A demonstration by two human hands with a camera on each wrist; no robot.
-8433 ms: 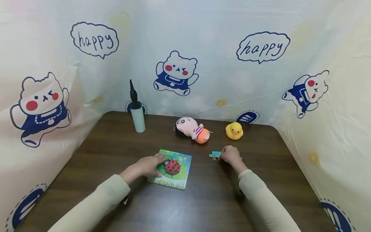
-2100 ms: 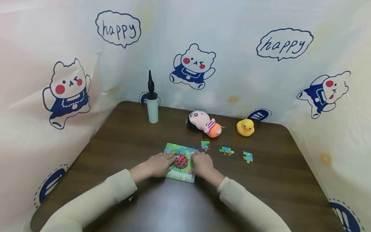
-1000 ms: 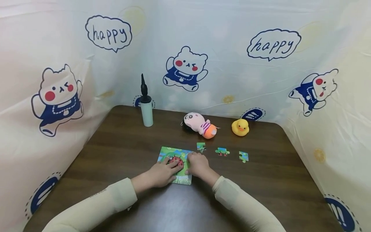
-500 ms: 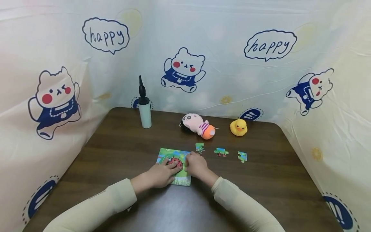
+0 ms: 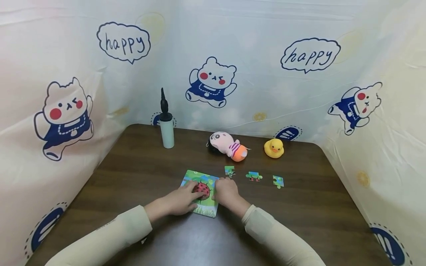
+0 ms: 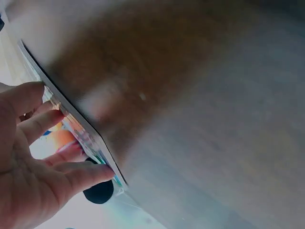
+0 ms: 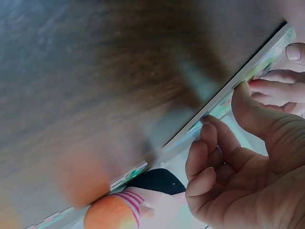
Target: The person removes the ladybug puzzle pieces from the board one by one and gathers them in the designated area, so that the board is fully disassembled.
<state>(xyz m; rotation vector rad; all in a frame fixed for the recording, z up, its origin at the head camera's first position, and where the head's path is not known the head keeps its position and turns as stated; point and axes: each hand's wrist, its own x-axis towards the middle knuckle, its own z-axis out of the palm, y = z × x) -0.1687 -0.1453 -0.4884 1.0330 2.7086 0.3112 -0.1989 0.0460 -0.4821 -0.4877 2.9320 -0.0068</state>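
A square jigsaw puzzle (image 5: 205, 211) with a red ladybug on green lies at the middle of the table. My left hand (image 5: 179, 201) rests on its left part with spread fingers; in the left wrist view those fingertips (image 6: 102, 172) press along the puzzle's edge. At the right edge my right hand (image 5: 227, 193) pinches the puzzle between thumb and index finger (image 7: 224, 131), the other fingers curled in. Behind it lie three loose jigsaw pieces: one close by (image 5: 229, 170), a middle one (image 5: 254, 176) and one farther right (image 5: 278, 181).
Along the back of the dark wooden table (image 5: 143, 166) stand a pale green hand pump (image 5: 167, 133) with a black nozzle and a yellow rubber duck (image 5: 274, 149). Between them lies a pink plush doll (image 5: 226, 144). A printed cloth hangs around the table.
Since the earliest frame my right hand has left the loose pieces, now three in sight, for the puzzle's right edge. Lately my left hand slid slightly left, baring more ladybug, and the puzzle turned a little.
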